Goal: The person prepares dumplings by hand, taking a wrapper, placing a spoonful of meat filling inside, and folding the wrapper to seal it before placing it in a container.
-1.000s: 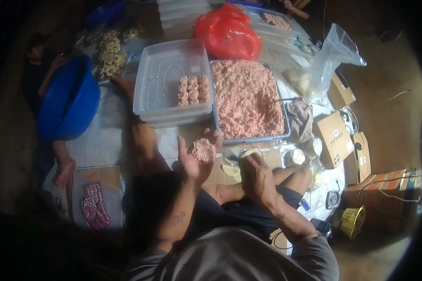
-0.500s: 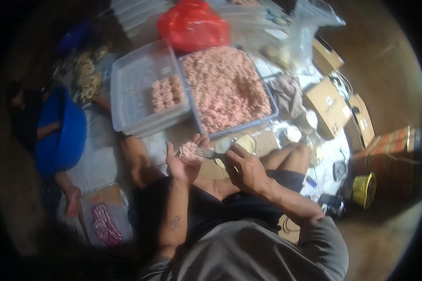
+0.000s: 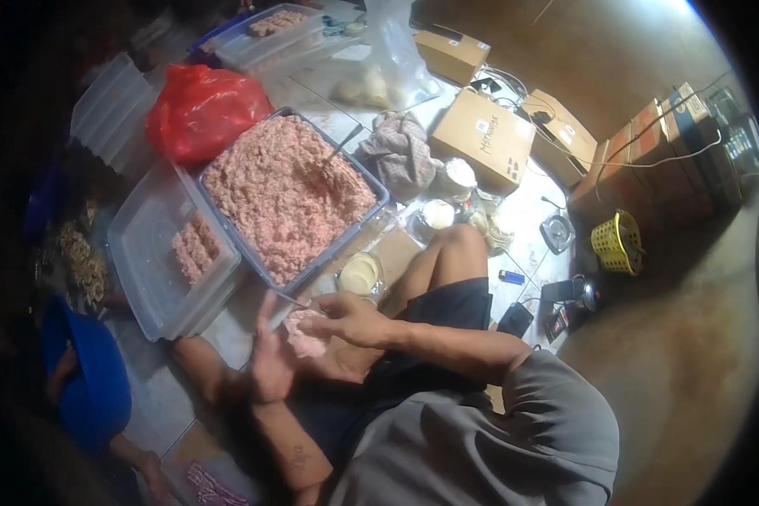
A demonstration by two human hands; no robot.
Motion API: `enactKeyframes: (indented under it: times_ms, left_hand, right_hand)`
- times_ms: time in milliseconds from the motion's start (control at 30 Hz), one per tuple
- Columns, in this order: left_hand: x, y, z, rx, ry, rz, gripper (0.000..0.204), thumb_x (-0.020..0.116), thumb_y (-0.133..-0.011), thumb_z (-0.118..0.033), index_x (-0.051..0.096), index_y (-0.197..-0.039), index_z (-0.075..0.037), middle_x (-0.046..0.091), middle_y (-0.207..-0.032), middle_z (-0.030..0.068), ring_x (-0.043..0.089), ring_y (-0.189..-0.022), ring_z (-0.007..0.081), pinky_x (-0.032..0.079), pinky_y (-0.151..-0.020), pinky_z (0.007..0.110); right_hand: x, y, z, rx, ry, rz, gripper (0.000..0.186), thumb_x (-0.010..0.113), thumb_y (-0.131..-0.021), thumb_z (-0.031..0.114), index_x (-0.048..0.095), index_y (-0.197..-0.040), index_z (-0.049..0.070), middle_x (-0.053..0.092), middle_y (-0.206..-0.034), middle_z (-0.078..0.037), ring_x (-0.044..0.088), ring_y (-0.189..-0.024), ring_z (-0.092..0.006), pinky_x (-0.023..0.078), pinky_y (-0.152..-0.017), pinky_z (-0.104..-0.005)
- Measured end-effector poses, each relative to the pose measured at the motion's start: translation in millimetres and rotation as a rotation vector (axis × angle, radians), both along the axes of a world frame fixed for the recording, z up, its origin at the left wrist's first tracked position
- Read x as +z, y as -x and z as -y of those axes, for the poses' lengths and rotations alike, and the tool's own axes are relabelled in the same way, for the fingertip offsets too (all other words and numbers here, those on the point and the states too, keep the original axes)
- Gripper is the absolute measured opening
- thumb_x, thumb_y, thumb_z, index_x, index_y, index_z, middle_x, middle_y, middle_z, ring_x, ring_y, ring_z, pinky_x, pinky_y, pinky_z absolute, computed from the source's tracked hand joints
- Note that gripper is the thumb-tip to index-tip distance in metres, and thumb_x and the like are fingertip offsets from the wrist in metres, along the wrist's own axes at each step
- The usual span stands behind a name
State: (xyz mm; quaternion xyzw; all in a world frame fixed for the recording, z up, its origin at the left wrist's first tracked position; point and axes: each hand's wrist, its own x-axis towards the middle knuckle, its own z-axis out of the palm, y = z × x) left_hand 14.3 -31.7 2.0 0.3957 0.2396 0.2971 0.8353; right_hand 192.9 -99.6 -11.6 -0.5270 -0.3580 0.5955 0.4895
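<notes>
My left hand (image 3: 271,364) is held up with its fingers stretched out, partly blurred. A small lump of pink minced meat (image 3: 304,334) sits between it and my right hand, touching the left palm's side. My right hand (image 3: 356,320) is closed on a fork (image 3: 288,298); a thin strip of its metal shows, the rest hidden by fingers and meat. Just beyond the hands stands a grey-rimmed tub (image 3: 314,271) heaped with minced meat (image 3: 282,202). A dark utensil handle (image 3: 346,140) sticks out of that meat. Left of it, a clear plastic box (image 3: 148,278) contains shaped meat pieces (image 3: 196,250).
A red plastic bag (image 3: 204,114) lies behind the tub. A round container of pale cream-coloured stuff (image 3: 360,274) is near my knee. Another person's arm reaches into a blue basin (image 3: 101,388) at left. Cardboard boxes (image 3: 481,139), a cloth (image 3: 396,156) and a yellow basket (image 3: 617,243) are at right.
My view has swung to the right. My right hand has moved in over the meat lump, covering much of the fork. The left hand has turned, its fingers now pointing up.
</notes>
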Motion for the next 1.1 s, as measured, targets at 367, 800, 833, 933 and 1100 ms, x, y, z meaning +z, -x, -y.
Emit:
enactKeyframes:
  times_ms: [367,800,833,933,1100]
  left_hand:
    - [-72,27,-42,0.039,-0.802,-0.392,0.037,0.066,-0.091,-0.016,0.060,-0.126,-0.008,0.066,-0.115,0.0074,0.065,-0.104,0.0229,0.053,-0.089,0.042]
    - [-35,-16,-27,0.168,-1.087,-0.449,0.028,0.087,-0.075,-0.007,0.062,-0.088,-0.004,0.063,-0.083,0.0079,0.064,-0.075,0.0254,0.053,-0.069,0.034]
    - [-35,-14,-27,0.299,-1.093,-0.474,0.028,0.086,-0.076,-0.012,0.063,-0.089,-0.003,0.064,-0.081,0.0082,0.064,-0.072,0.0260,0.054,-0.068,0.035]
    - [-29,-4,-34,0.376,-0.986,-0.464,0.029,0.087,-0.077,-0.014,0.065,-0.091,-0.003,0.066,-0.082,0.0077,0.065,-0.072,0.0239,0.054,-0.068,0.035]
    - [-23,0,-38,0.263,-0.688,-0.313,0.032,0.089,-0.076,-0.010,0.064,-0.095,-0.003,0.067,-0.088,0.0040,0.063,-0.081,0.0139,0.053,-0.074,0.031]
  right_hand:
    - [40,-16,-20,-0.297,-0.420,0.380,0.022,0.063,-0.102,0.018,0.064,-0.106,-0.004,0.061,-0.082,-0.009,0.056,-0.073,-0.0155,0.046,-0.067,-0.0318]
    - [3,-12,5,0.109,-0.377,0.790,0.014,0.055,-0.102,0.007,0.066,-0.105,-0.001,0.056,-0.082,-0.012,0.056,-0.074,-0.0280,0.045,-0.067,-0.0370]
    - [0,-16,1,0.086,-0.400,0.830,0.012,0.054,-0.099,0.003,0.065,-0.103,-0.003,0.057,-0.089,-0.022,0.056,-0.078,-0.0404,0.047,-0.072,-0.0432]
    - [1,-26,3,-0.040,-0.404,0.773,0.013,0.056,-0.098,0.003,0.065,-0.105,-0.003,0.059,-0.088,-0.020,0.059,-0.079,-0.0375,0.047,-0.072,-0.0429]
    - [-24,-26,24,0.088,0.043,-0.143,0.020,0.056,-0.107,0.018,0.068,-0.110,0.003,0.046,-0.083,0.009,0.038,-0.073,-0.0008,0.029,-0.062,-0.0181]
